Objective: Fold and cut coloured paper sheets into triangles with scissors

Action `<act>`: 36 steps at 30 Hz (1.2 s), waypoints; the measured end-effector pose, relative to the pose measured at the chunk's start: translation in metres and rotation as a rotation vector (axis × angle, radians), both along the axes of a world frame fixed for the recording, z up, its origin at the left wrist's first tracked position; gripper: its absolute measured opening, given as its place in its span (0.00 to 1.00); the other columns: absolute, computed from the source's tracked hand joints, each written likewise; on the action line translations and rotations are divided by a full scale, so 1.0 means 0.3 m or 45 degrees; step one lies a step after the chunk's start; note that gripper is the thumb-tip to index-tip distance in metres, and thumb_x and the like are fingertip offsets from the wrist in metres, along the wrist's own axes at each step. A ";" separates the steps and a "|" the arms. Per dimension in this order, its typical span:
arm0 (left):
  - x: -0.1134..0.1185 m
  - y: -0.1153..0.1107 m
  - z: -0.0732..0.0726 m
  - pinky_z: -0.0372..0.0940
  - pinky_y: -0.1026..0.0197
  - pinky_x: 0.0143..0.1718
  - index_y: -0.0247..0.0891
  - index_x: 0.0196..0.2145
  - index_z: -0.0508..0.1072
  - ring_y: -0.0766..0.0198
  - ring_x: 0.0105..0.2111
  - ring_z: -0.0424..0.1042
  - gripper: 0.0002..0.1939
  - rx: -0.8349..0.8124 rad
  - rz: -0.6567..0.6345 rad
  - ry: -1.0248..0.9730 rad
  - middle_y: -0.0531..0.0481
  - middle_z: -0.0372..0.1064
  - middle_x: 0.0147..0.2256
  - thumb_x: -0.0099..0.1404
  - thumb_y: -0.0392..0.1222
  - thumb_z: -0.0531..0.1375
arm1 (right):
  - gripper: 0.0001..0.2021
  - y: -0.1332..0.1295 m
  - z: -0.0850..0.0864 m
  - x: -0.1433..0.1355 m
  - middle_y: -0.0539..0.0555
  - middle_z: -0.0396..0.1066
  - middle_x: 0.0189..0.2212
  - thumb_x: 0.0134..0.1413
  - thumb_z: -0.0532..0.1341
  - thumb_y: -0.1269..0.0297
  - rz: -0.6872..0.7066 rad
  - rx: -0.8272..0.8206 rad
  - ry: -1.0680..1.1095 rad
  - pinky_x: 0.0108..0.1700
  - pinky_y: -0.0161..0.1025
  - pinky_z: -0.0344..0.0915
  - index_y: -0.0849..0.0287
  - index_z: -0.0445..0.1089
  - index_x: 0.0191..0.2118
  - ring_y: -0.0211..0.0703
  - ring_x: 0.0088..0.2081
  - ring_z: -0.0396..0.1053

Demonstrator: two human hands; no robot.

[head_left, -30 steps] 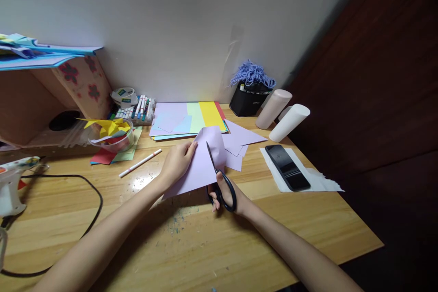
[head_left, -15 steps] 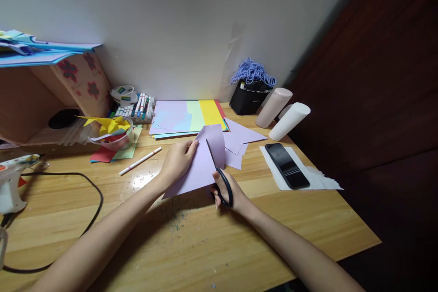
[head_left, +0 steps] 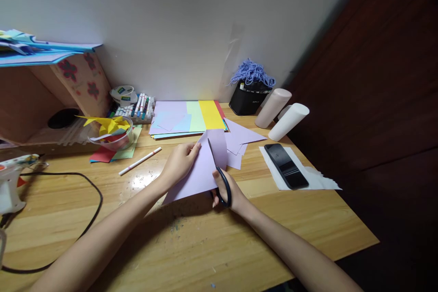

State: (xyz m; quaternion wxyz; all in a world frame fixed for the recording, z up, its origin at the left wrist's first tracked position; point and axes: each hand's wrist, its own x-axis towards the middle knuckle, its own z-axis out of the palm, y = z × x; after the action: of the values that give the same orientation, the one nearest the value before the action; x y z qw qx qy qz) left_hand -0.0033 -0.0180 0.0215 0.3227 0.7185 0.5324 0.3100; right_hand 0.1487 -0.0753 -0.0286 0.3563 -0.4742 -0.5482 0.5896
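A sheet of lilac paper [head_left: 195, 177] is pinched at its left edge by my left hand [head_left: 181, 160], thumb on top. My right hand [head_left: 230, 188] grips black-handled scissors [head_left: 225, 187], with thumb and fingers in the loops. The scissor blades run into the sheet along a slit that reaches toward its far edge. To the right of the slit, a strip of the sheet curls up and away. Behind my right hand lie cut lilac paper pieces [head_left: 233, 160], partly covered by the sheet.
Stacked coloured paper [head_left: 178, 109] lies against the wall. A marker [head_left: 140, 161] rests left of my left hand, near a tub of scraps [head_left: 128, 134]. At right are a phone [head_left: 286, 166] and two rolls [head_left: 289, 122]. A glue gun [head_left: 12, 187] and its cord [head_left: 99, 191] occupy the left.
The lilac sheet and my left hand have shifted slightly toward me and to the right. The scissor blades look more closed, with less of the blade showing. The cut strip still curls at right.
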 end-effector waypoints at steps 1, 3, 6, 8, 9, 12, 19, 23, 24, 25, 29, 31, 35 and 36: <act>0.000 0.000 0.000 0.49 0.65 0.23 0.34 0.24 0.68 0.66 0.22 0.60 0.22 -0.006 0.000 -0.006 0.52 0.64 0.21 0.62 0.52 0.44 | 0.25 0.000 -0.003 0.000 0.42 0.55 0.13 0.47 0.47 0.39 -0.008 0.002 0.000 0.11 0.28 0.58 0.61 0.59 0.30 0.32 0.11 0.60; -0.001 0.001 -0.001 0.49 0.65 0.22 0.34 0.24 0.68 0.66 0.22 0.59 0.22 -0.013 0.001 -0.018 0.52 0.63 0.21 0.62 0.52 0.44 | 0.25 0.000 -0.008 -0.001 0.42 0.55 0.13 0.47 0.48 0.39 -0.012 0.007 -0.012 0.11 0.28 0.58 0.61 0.60 0.33 0.32 0.11 0.60; 0.001 0.000 -0.003 0.49 0.65 0.22 0.34 0.22 0.67 0.66 0.21 0.58 0.23 -0.031 0.005 -0.031 0.53 0.62 0.20 0.61 0.53 0.45 | 0.28 0.003 -0.005 -0.001 0.43 0.55 0.12 0.47 0.45 0.38 -0.001 0.017 -0.047 0.12 0.29 0.59 0.61 0.61 0.35 0.33 0.11 0.59; 0.004 -0.002 -0.004 0.48 0.65 0.21 0.34 0.22 0.67 0.67 0.20 0.57 0.23 -0.082 -0.013 -0.048 0.53 0.62 0.19 0.61 0.54 0.45 | 0.30 0.005 0.003 0.000 0.44 0.56 0.12 0.48 0.43 0.37 -0.002 0.035 -0.059 0.12 0.31 0.60 0.62 0.61 0.37 0.35 0.11 0.60; 0.005 -0.003 -0.005 0.48 0.65 0.21 0.33 0.22 0.67 0.67 0.20 0.57 0.23 -0.110 -0.023 -0.060 0.53 0.62 0.19 0.60 0.54 0.45 | 0.31 0.006 0.007 0.001 0.45 0.57 0.12 0.48 0.42 0.36 -0.007 0.047 -0.063 0.12 0.31 0.60 0.62 0.61 0.38 0.36 0.12 0.60; 0.010 -0.007 -0.006 0.48 0.66 0.20 0.33 0.22 0.68 0.67 0.19 0.56 0.23 -0.155 -0.029 -0.083 0.53 0.62 0.19 0.60 0.54 0.46 | 0.32 0.008 0.016 0.004 0.47 0.59 0.12 0.48 0.42 0.37 -0.012 0.072 -0.084 0.12 0.32 0.59 0.62 0.62 0.39 0.38 0.12 0.61; 0.009 -0.009 -0.008 0.50 0.66 0.20 0.32 0.24 0.69 0.67 0.20 0.59 0.24 -0.170 -0.033 -0.086 0.52 0.64 0.20 0.60 0.55 0.45 | 0.28 0.010 0.011 0.008 0.46 0.59 0.12 0.49 0.46 0.39 -0.023 0.059 -0.092 0.10 0.30 0.56 0.62 0.62 0.38 0.36 0.11 0.60; 0.002 0.002 -0.011 0.53 0.65 0.23 0.33 0.25 0.69 0.65 0.23 0.62 0.24 -0.146 -0.042 -0.102 0.52 0.66 0.22 0.60 0.55 0.45 | 0.29 0.011 0.006 0.008 0.45 0.58 0.13 0.48 0.45 0.38 0.010 0.044 -0.078 0.10 0.30 0.57 0.62 0.61 0.39 0.35 0.11 0.60; 0.000 0.007 -0.012 0.54 0.65 0.24 0.33 0.26 0.70 0.64 0.24 0.63 0.24 -0.129 -0.027 -0.113 0.51 0.67 0.23 0.61 0.55 0.45 | 0.29 0.010 0.004 0.007 0.45 0.58 0.13 0.48 0.45 0.38 0.032 0.029 -0.068 0.10 0.30 0.57 0.62 0.61 0.39 0.35 0.11 0.60; -0.002 0.011 -0.014 0.54 0.65 0.25 0.33 0.26 0.70 0.63 0.25 0.63 0.24 -0.111 -0.007 -0.124 0.51 0.68 0.24 0.61 0.55 0.45 | 0.29 0.009 0.002 0.006 0.44 0.58 0.13 0.48 0.45 0.38 0.056 0.013 -0.057 0.11 0.30 0.58 0.62 0.61 0.39 0.34 0.11 0.60; -0.005 0.023 -0.023 0.55 0.64 0.28 0.33 0.27 0.70 0.61 0.28 0.65 0.24 -0.060 0.059 -0.126 0.49 0.70 0.26 0.61 0.54 0.44 | 0.29 -0.002 0.002 -0.007 0.44 0.57 0.13 0.46 0.47 0.37 0.119 -0.011 -0.031 0.11 0.30 0.59 0.61 0.61 0.38 0.34 0.11 0.60; -0.002 0.020 -0.029 0.55 0.64 0.28 0.33 0.26 0.70 0.61 0.27 0.65 0.23 -0.040 0.056 -0.104 0.50 0.69 0.26 0.62 0.53 0.44 | 0.29 -0.008 0.011 -0.012 0.45 0.58 0.13 0.47 0.44 0.37 0.149 0.005 -0.018 0.12 0.31 0.59 0.61 0.62 0.36 0.34 0.12 0.59; 0.013 0.002 -0.039 0.52 0.64 0.24 0.34 0.22 0.67 0.64 0.23 0.61 0.23 -0.017 0.046 -0.056 0.51 0.65 0.21 0.61 0.52 0.44 | 0.30 -0.014 0.033 -0.013 0.50 0.64 0.17 0.50 0.41 0.38 0.149 0.033 -0.003 0.15 0.32 0.61 0.61 0.63 0.34 0.36 0.15 0.62; 0.017 -0.003 -0.040 0.52 0.64 0.24 0.34 0.21 0.66 0.64 0.22 0.60 0.23 -0.020 0.047 -0.048 0.51 0.63 0.20 0.61 0.53 0.44 | 0.30 -0.014 0.036 -0.013 0.51 0.65 0.18 0.50 0.41 0.38 0.140 0.014 -0.001 0.16 0.33 0.61 0.61 0.63 0.34 0.36 0.16 0.62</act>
State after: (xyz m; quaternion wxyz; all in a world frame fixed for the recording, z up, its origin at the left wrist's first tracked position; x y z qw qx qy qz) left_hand 0.0017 -0.0188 0.0096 0.3326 0.6999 0.5420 0.3251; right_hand 0.1448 -0.0794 -0.0179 0.3257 -0.4416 -0.5770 0.6050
